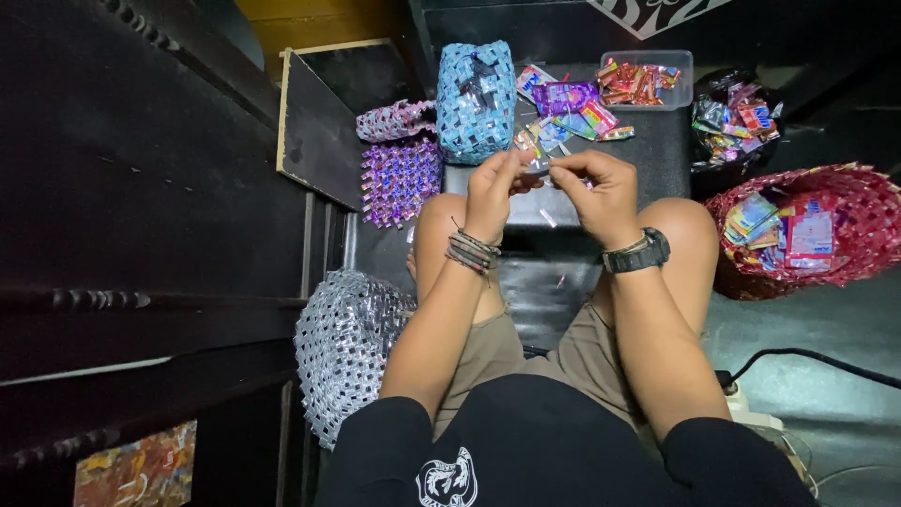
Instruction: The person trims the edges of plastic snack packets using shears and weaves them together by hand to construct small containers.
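My left hand (495, 192) and my right hand (601, 192) meet above my knees, both pinching a small shiny folded wrapper strip (540, 165) between thumbs and fingers. The left wrist wears several cord bracelets, the right a black watch. Just beyond the hands, on a low black table (657, 150), lie loose colourful wrappers (568, 117) and a blue woven wrapper bag (476, 99).
A clear plastic box (648, 80) of red wrappers sits at the table's back. A black bag of wrappers (732, 122) and a red woven basket (845, 235) stand right. Purple woven pieces (401, 178) and a silver woven bag (343, 343) lie left, beside dark wooden furniture (141, 188).
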